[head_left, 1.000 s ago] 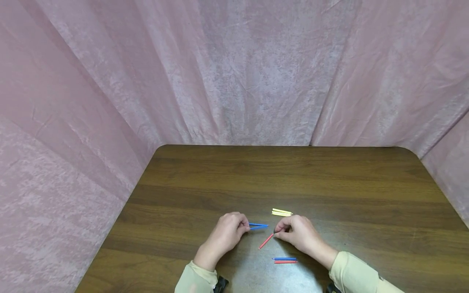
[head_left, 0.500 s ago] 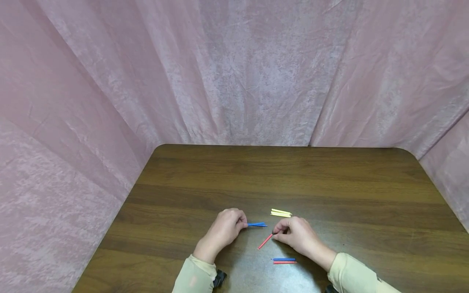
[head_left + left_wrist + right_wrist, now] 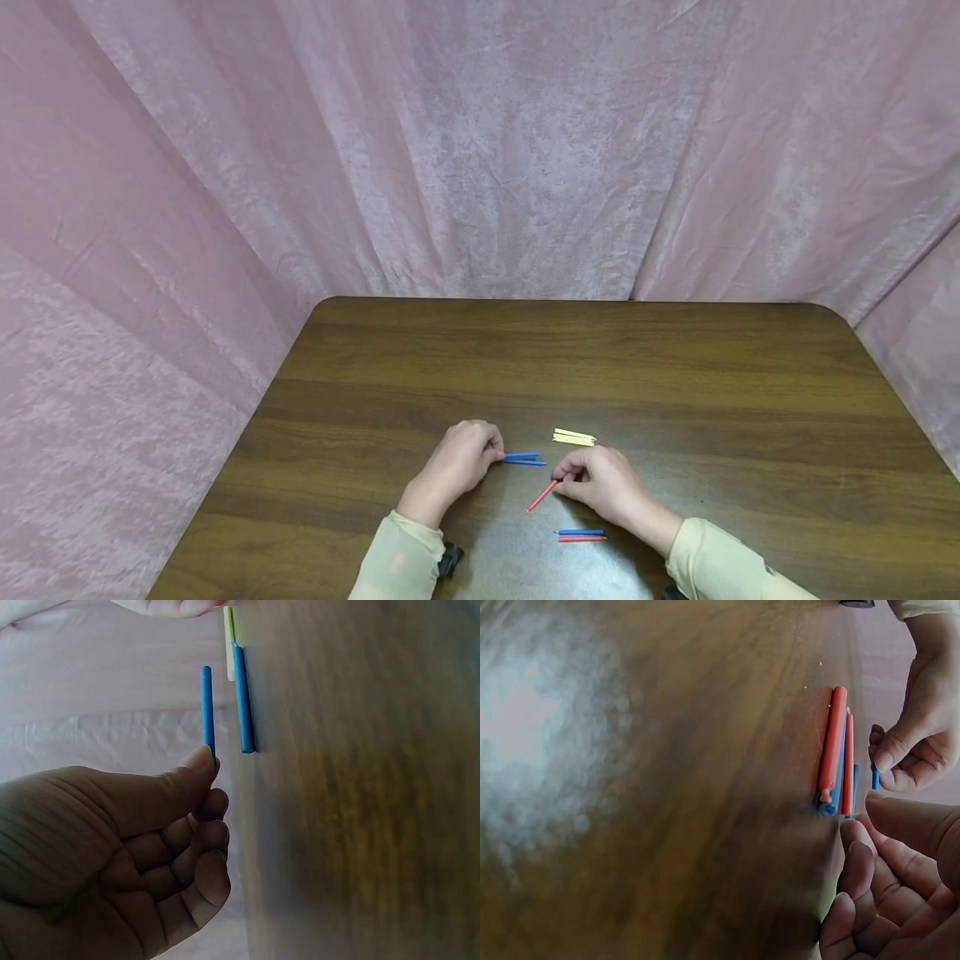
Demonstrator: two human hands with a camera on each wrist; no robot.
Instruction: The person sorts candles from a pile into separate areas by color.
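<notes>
In the head view, my left hand (image 3: 465,457) pinches one end of a thin blue candle (image 3: 522,456). The left wrist view shows that same blue candle (image 3: 208,712) raised off the tabletop, alongside a second blue candle (image 3: 243,701) that lies on it. My right hand (image 3: 603,487) has thumb and fingertips at the far end of a red candle (image 3: 542,497), which lies slanted on the table. In the right wrist view the fingertips are right at that red candle's end (image 3: 847,769); whether they grip it I cannot tell.
Closer to the wearer, another blue candle (image 3: 580,532) and red candle (image 3: 582,539) lie side by side. Several yellow candles (image 3: 574,437) are grouped beyond my right hand. All rest on a brown wooden table (image 3: 675,367), backed by pink curtains (image 3: 540,150).
My left hand has moved slightly away from the wearer, and its blue candle has swung from near the wearer to the far side of the other blue one. My right hand has shifted slightly left.
</notes>
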